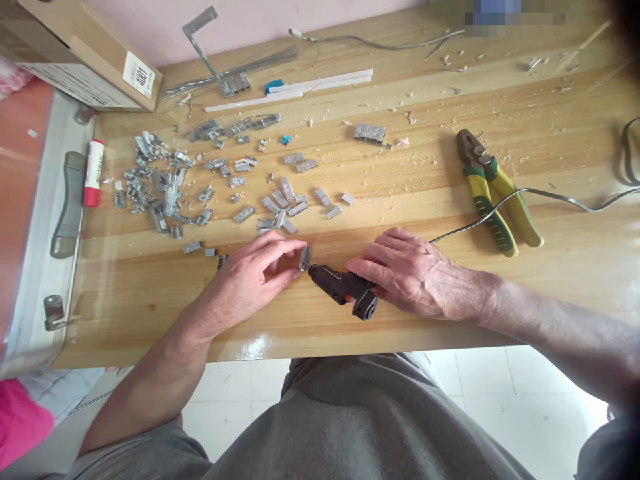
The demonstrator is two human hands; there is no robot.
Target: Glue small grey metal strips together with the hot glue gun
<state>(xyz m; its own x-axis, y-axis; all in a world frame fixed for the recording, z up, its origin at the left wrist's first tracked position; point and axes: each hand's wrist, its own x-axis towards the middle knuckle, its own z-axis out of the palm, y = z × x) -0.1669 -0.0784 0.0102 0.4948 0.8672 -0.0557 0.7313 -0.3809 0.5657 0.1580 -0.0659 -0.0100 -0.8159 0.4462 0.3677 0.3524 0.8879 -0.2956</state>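
My left hand [255, 277] pinches a small silver-grey block [305, 257] between thumb and fingertips, just above the wooden table. Wrapped round the handle of a black hot glue gun [333, 283] is my right hand [407, 273]. The gun's nozzle points left and meets the block or sits right beside it; contact is hard to tell. A dark cord runs from behind my right hand to the right. Loose silver-grey blocks [280, 207] lie beyond my left hand, and a denser heap of silver scraps [160, 183] spreads to the left.
Pliers with green-yellow handles [500, 197] lie at right, the cord crossing them. A joined row of blocks [370, 133], white sticks [320, 83] and thin wires [240, 70] lie farther back. A cardboard box [85, 60], red-capped marker [93, 173] and metal case [45, 200] are at left.
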